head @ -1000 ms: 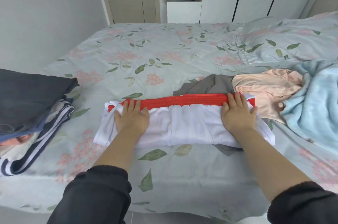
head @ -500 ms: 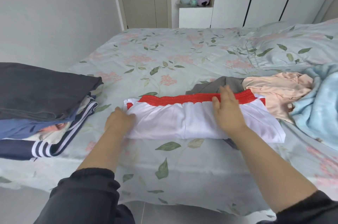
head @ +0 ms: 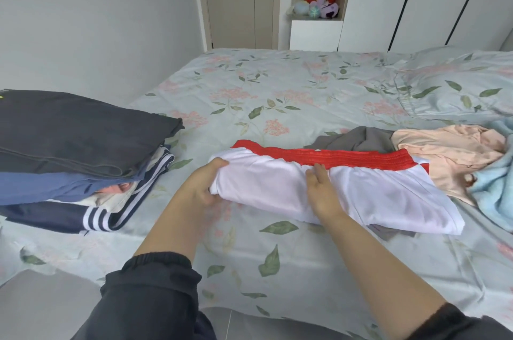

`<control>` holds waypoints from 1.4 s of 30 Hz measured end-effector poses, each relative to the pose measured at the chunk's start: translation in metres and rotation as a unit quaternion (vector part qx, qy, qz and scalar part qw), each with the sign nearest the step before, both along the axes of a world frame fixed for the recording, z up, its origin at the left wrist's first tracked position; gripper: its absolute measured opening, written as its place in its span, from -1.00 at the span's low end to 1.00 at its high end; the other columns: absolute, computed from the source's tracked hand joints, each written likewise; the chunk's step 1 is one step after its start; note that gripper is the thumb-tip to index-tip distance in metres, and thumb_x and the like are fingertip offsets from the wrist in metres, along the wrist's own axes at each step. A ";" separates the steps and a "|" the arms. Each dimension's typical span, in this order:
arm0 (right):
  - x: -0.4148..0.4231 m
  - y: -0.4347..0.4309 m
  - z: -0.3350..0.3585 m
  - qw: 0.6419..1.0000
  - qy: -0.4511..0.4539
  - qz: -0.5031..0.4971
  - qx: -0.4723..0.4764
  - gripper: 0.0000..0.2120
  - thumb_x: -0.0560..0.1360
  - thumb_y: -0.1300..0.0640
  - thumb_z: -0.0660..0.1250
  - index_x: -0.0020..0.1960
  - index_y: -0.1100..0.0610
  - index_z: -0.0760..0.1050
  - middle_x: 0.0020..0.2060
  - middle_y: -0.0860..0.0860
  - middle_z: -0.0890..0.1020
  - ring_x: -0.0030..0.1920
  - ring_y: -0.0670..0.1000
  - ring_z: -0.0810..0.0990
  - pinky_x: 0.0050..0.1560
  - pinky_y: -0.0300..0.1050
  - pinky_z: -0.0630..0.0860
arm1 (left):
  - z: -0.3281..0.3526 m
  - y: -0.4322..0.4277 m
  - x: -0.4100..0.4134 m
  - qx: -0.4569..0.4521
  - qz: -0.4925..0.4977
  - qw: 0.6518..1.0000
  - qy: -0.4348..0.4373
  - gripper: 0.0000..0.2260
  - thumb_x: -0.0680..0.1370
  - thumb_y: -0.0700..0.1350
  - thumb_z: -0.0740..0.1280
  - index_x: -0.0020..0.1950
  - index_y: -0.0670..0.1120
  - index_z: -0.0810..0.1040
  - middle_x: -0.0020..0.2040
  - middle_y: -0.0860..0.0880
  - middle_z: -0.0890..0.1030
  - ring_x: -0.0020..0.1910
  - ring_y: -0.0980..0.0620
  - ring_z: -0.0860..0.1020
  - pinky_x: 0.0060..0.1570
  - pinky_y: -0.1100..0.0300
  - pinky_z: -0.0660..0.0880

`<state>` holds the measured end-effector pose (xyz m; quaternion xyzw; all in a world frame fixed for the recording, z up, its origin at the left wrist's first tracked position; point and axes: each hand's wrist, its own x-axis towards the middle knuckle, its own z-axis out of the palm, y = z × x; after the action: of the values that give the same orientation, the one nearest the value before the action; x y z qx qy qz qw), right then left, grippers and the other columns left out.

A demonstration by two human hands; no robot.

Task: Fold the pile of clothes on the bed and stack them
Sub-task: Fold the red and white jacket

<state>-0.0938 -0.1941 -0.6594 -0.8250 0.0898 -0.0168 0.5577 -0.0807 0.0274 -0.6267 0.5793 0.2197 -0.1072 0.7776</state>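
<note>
1. Left hand point(head: 204, 187): fingers clenched on the left end of the folded white shorts with red waistband point(head: 341, 187), lifting that end slightly.
2. Right hand point(head: 322, 195): flat and released, pressing the shorts' middle.
3. Shorts: on the floral-print bed point(head: 263, 95), near its front edge.
4. Stack of folded dark clothes point(head: 72, 150): left.
5. Unfolded grey point(head: 358, 139), peach point(head: 444, 150) and light blue point(head: 494, 187) garments: right, behind the shorts.

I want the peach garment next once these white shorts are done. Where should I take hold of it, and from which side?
Take the peach garment at its near left portion, the flattest exposed part, coming from above on the camera side. Its right end is bunched against the light blue fleece, and the white shorts seem to overlap its left edge, so a grip there would probably drag a neighbour along.
</note>
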 end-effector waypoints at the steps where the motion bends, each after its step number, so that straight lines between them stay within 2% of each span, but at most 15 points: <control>1: 0.003 0.004 0.001 1.000 0.011 0.000 0.016 -0.51 0.67 0.06 -0.02 0.55 0.15 0.02 0.55 0.01 0.04 0.53 -0.01 0.00 0.44 -0.19 -0.06 | 0.004 0.003 0.000 -0.009 -0.006 1.000 -0.020 -0.66 0.61 -0.13 0.20 0.36 -0.21 0.40 0.17 -0.23 0.56 0.15 -0.19 0.54 0.10 -0.12 0.46; 5: 0.010 0.024 0.002 0.998 0.030 0.014 0.049 -0.51 0.66 -0.01 -0.03 0.55 0.11 0.05 0.53 0.03 0.12 0.51 0.05 0.10 0.45 -0.09 0.02 | 0.024 0.015 -0.005 -0.024 0.000 0.996 -0.088 -0.68 0.59 -0.15 0.22 0.33 -0.19 0.45 0.21 -0.19 0.56 0.18 -0.12 0.53 0.07 0.01 0.46; 9: 0.012 0.060 0.007 0.986 0.068 0.040 0.150 -0.52 0.64 -0.09 -0.02 0.48 0.09 0.24 0.44 0.01 0.34 0.43 0.04 0.29 0.47 0.01 0.15 | 0.036 0.026 -0.007 -0.087 0.019 0.989 -0.116 -0.75 0.58 -0.11 0.23 0.22 -0.15 0.50 0.05 -0.11 0.63 0.08 -0.08 0.58 -0.02 0.06 0.51; 13: 0.010 0.074 0.012 0.947 0.122 0.069 0.289 -0.55 0.63 -0.13 0.01 0.35 0.10 0.42 0.29 0.03 0.51 0.28 0.04 0.46 0.39 -0.01 0.31 | 0.051 0.013 -0.010 -0.140 -0.010 0.976 -0.165 -0.82 0.60 -0.15 0.18 0.15 -0.11 0.50 -0.04 -0.04 0.65 0.06 0.02 0.58 0.00 0.13 0.48; 16: 0.008 0.048 0.028 0.886 0.141 0.101 0.430 -0.51 0.65 -0.11 -0.03 0.42 0.16 0.32 0.38 0.09 0.43 0.32 0.04 0.43 0.32 -0.08 0.32 | 0.062 -0.014 -0.012 -0.155 -0.048 0.969 -0.184 -0.82 0.59 -0.17 0.17 0.09 -0.14 0.53 0.00 -0.09 0.64 0.07 -0.01 0.59 0.10 0.13 0.47; 20: 0.000 -0.017 0.033 0.853 0.146 0.037 0.500 -0.39 0.63 -0.15 -0.04 0.53 0.23 0.07 0.48 0.14 0.24 0.46 0.10 0.26 0.43 0.00 0.18 | 0.069 -0.069 -0.014 -0.036 -0.060 0.974 -0.217 -0.87 0.56 -0.14 0.25 0.00 -0.10 0.58 -0.08 -0.08 0.63 -0.07 0.00 0.60 -0.05 0.18 0.49; 22: -0.005 -0.053 0.032 0.840 0.126 -0.008 0.527 -0.40 0.63 -0.15 -0.03 0.49 0.24 0.16 0.42 0.16 0.35 0.39 0.13 0.36 0.39 0.01 0.26 | 0.063 -0.106 -0.017 0.043 -0.096 0.964 -0.244 -0.86 0.56 -0.05 0.25 -0.03 -0.02 0.59 -0.08 -0.03 0.63 -0.10 0.04 0.60 -0.09 0.19 0.47; 24: -0.011 -0.078 0.033 0.829 0.109 -0.043 0.547 -0.54 0.63 -0.11 0.00 0.27 0.20 0.41 0.15 0.14 0.57 0.14 0.10 0.56 0.17 -0.02 0.47 | 0.046 -0.133 -0.019 0.136 -0.186 0.940 -0.251 -0.76 0.59 0.06 0.20 0.13 0.04 0.58 0.15 0.05 0.57 0.12 0.10 0.53 0.14 0.18 0.39; 26: -0.014 -0.099 0.033 0.826 0.126 -0.053 0.546 -0.71 0.61 -0.04 0.06 -0.13 0.07 0.46 -0.32 -0.02 0.59 -0.30 -0.03 0.61 -0.28 -0.19 0.56 | 0.026 -0.150 -0.020 0.223 -0.302 0.901 -0.216 -0.61 0.65 0.11 0.09 0.42 0.01 0.39 0.40 0.11 0.37 0.35 0.17 0.33 0.32 0.26 0.19; 27: -0.016 -0.105 0.033 0.827 0.143 -0.050 0.541 -0.73 0.60 -0.02 0.09 -0.20 0.03 0.41 -0.42 -0.07 0.52 -0.39 -0.08 0.57 -0.38 -0.27 0.52 | 0.017 -0.155 -0.019 0.258 -0.340 0.881 -0.204 -0.59 0.66 0.09 0.07 0.48 0.00 0.30 0.45 0.11 0.29 0.39 0.17 0.27 0.32 0.29 0.15; 32: -0.013 -0.116 0.029 0.888 0.155 0.002 0.432 -0.84 0.56 0.05 0.29 0.07 0.10 0.49 -0.06 0.07 0.61 0.02 0.06 0.59 0.04 -0.03 0.51 | 0.010 -0.163 -0.009 0.395 -0.376 0.807 -0.228 -0.53 0.62 -0.20 0.13 0.53 0.02 0.21 0.52 0.03 0.22 0.44 0.06 0.25 0.12 0.38 0.19; 35: -0.013 -0.110 0.023 0.947 0.119 0.005 0.297 -0.78 0.49 0.38 0.30 0.12 0.31 0.52 -0.06 0.20 0.61 -0.06 0.16 0.61 0.05 0.05 0.51 | 0.010 -0.161 -0.002 0.414 -0.364 0.797 -0.247 -0.52 0.59 -0.31 0.11 0.50 -0.01 0.26 0.51 -0.01 0.26 0.43 0.04 0.28 0.10 0.43 0.20; 38: -0.009 -0.109 0.026 0.976 0.068 -0.053 0.198 -0.76 0.40 0.50 0.28 0.04 0.37 0.53 -0.11 0.21 0.56 -0.12 0.17 0.57 -0.05 0.04 0.51 | 0.014 -0.148 0.003 0.440 -0.316 0.782 -0.310 -0.54 0.58 -0.34 0.11 0.45 -0.02 0.36 0.51 -0.06 0.25 0.45 0.03 0.26 0.21 0.42 0.17; 40: -0.004 -0.114 0.033 0.981 0.029 -0.062 0.179 -0.71 0.38 0.52 0.24 -0.02 0.25 0.55 -0.09 0.18 0.56 -0.11 0.15 0.57 -0.05 0.05 0.52 | 0.014 -0.136 0.008 0.485 -0.283 0.753 -0.343 -0.58 0.61 -0.28 0.13 0.44 0.01 0.37 0.53 -0.03 0.19 0.53 0.05 0.08 0.44 0.20 0.03; 42: -0.001 -0.122 0.038 0.990 0.007 -0.054 0.131 -0.65 0.35 0.52 0.22 -0.01 0.20 0.56 -0.11 0.18 0.58 -0.09 0.15 0.58 -0.02 0.09 0.52 | 0.009 -0.128 0.012 0.539 -0.295 0.714 -0.336 -0.61 0.66 -0.13 0.10 0.49 0.07 0.28 0.55 0.07 0.15 0.55 0.07 -0.07 0.49 -0.03 -0.09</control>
<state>-0.0949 -0.3163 -0.6215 -0.7392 0.1394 -0.0291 0.6582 -0.0687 -0.1007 -0.6177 0.9335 -0.2171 0.0071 0.2853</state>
